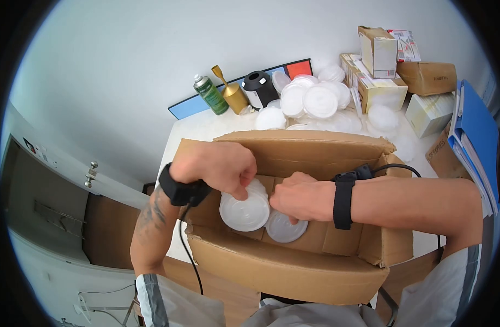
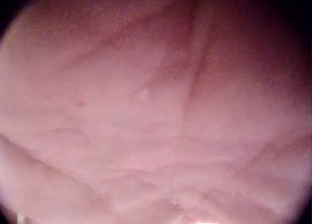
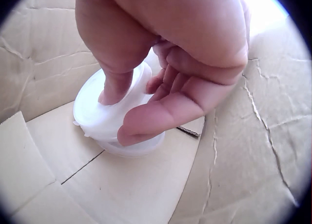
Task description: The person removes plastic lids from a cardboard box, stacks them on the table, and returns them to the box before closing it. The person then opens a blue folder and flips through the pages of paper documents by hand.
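Observation:
Inside an open cardboard box (image 1: 315,278), my left hand (image 1: 222,166) grips a stack of round, translucent plastic lids (image 1: 244,212), thumb on their upper edge. Its other fingers are partly hidden, and the left wrist view is filled with blurred skin. My right hand (image 1: 301,197) is low in the box beside that stack, fingers curled. In the right wrist view its thumb presses the tilted lids (image 3: 87,107) and its fingers bend around their side. Another plastic lid (image 1: 287,229) lies flat on the box floor below the right hand.
Behind the box is a white table (image 1: 198,128) with a heap of plastic lids (image 1: 315,101), a green spray can (image 1: 210,95), a gold container (image 1: 234,98) and a black-and-white container (image 1: 259,90). Small cartons (image 1: 380,90) and blue binders (image 1: 473,141) stand at right.

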Demonstrator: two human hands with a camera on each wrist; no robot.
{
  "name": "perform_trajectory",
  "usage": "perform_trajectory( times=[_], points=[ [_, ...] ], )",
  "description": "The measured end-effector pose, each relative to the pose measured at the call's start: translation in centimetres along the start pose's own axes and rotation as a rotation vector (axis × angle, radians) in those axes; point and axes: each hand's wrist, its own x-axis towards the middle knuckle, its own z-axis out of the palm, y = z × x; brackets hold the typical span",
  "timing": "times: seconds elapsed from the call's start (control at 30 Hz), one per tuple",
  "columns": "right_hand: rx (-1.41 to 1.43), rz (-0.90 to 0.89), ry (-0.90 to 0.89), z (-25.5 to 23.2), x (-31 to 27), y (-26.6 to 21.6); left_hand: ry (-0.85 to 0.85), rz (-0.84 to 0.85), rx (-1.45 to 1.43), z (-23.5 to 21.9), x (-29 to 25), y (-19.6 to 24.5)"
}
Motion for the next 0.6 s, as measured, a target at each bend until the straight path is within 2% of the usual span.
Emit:
perform_trajectory(
  times=[0.03,0.07,0.1,0.13,0.2,0.27,0.33,0.4,0.47,0.5,0.53,0.6],
  points=[
    [0.019,0.013,-0.073,-0.3,0.1,-0.1,-0.002,0.000,0.001,-0.7,-1.0,-0.4],
    [0.036,0.024,-0.147,-0.3,0.2,0.0,0.082,0.022,-0.093,-1.4,-2.0,-0.8],
    [0.035,0.023,-0.147,-0.1,0.2,0.1,0.168,0.044,-0.187,-1.9,-2.8,-1.0],
    [0.082,0.003,-0.114,0.1,0.2,0.1,0.169,0.043,-0.188,-2.3,-3.4,-1.1],
    [0.124,-0.016,-0.082,0.4,0.2,0.3,0.315,0.092,-0.453,-3.0,-4.4,-1.2],
    [0.068,-0.032,-0.216,-0.1,0.2,0.0,0.357,0.083,-0.462,-3.7,-4.8,-1.5],
    [0.088,-0.027,-0.242,-0.4,0.2,-0.1,0.537,0.111,-0.678,-4.4,-5.1,-2.2],
    [0.103,-0.022,-0.271,-0.6,0.1,-0.2,0.611,0.122,-0.660,-5.4,-5.0,-2.8],
    [0.091,-0.015,-0.271,-0.9,0.0,-0.4,0.790,0.293,-1.042,-6.3,-3.8,-1.8],
    [0.080,-0.014,-0.282,-1.1,0.0,-0.5,0.910,0.345,-1.081,-6.5,-2.9,-0.9],
    [0.086,-0.010,-0.282,-1.1,0.0,-0.6,0.925,0.349,-1.088,-6.5,-1.6,-0.8],
    [0.078,-0.008,-0.295,-0.8,0.2,-0.9,1.326,0.138,-0.405,-6.3,0.8,-1.2]
  ],
)
